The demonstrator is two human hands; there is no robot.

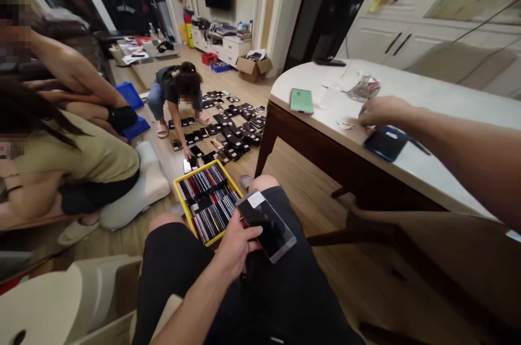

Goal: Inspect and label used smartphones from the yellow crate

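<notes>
My left hand holds a phone with a dark screen and a white sticker near its top, thumb on the screen, above my lap. My right hand reaches over the white table; its fingers point down and are partly hidden, close to a dark blue phone and small white scraps. A crumpled clear bag lies just behind that hand. Further left on the table is a green phone. A yellow crate packed with upright phones stands on the floor before my knees.
Many phones are spread on the floor, where a crouching person touches one. Two other people sit at the left. A chair is under the table edge at right, a white stool at lower left. A cardboard box stands farther back.
</notes>
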